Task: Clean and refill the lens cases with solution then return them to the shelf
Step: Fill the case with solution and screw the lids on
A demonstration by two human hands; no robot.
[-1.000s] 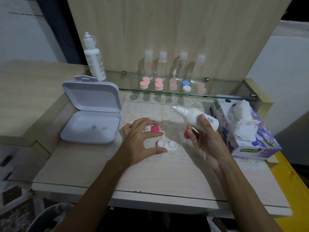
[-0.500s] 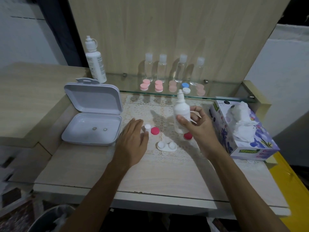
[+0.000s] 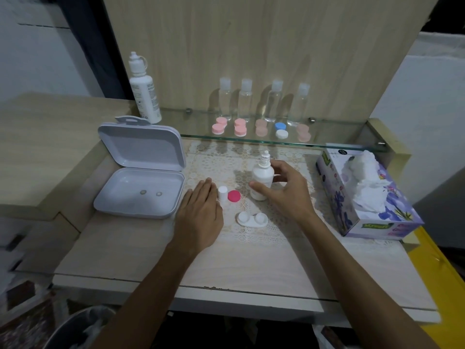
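Change: the small solution bottle [image 3: 261,181], tilted in the right hand a second ago, now stands upright on the lace mat [image 3: 254,233], nozzle uncapped
Right hand [image 3: 284,191]: fingers loosely spread around the bottle, thumb touching its front; whether it grips or is letting go, I cannot tell
Left hand [image 3: 200,215]: flat on the bench [image 3: 241,268], fingers straight and together, holding nothing, its tips just beside the white bottle cap [image 3: 222,193]
Lens case [image 3: 252,219]: open, at 6 o'clock of the bottle, both wells uncovered
Red lid [image 3: 234,196]: off, at 12 o'clock of the case
Meaning: pouring looks finished; lids probably go on next, then the glass shelf [image 3: 339,139] at 12 o'clock
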